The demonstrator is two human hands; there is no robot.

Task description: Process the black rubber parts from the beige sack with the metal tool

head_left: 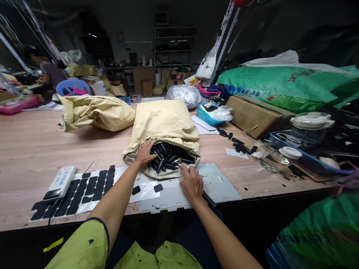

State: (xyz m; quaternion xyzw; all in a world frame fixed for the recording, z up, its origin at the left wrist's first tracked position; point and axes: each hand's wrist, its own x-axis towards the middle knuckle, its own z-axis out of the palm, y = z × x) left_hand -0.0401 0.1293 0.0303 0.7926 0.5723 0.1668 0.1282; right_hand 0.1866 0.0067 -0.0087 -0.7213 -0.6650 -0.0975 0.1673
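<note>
A cream cloth bag [165, 117] lies in front of me, its mouth facing me and full of small black tapered pieces [164, 155]. My left hand [145, 152] rests at the left of the mouth, fingers stretched over the cloth edge and touching the black pieces. At the right of the opening, my right hand [192, 183] is closed round a black-handled tool [209, 200]. Its handle sticks out below the palm, and a shiny tip shows near the pieces; the exact kind is unclear. Under the bag's front lies a grey plastic sheet [218, 183].
To the left are a sheet of black square stickers [92, 186] and a white device [60, 182]. A second cloth bag [98, 114] lies behind. A cardboard box [258, 116], a green sack [280, 86] and a blue tray [311, 157] crowd the right. A person [52, 73] sits far left.
</note>
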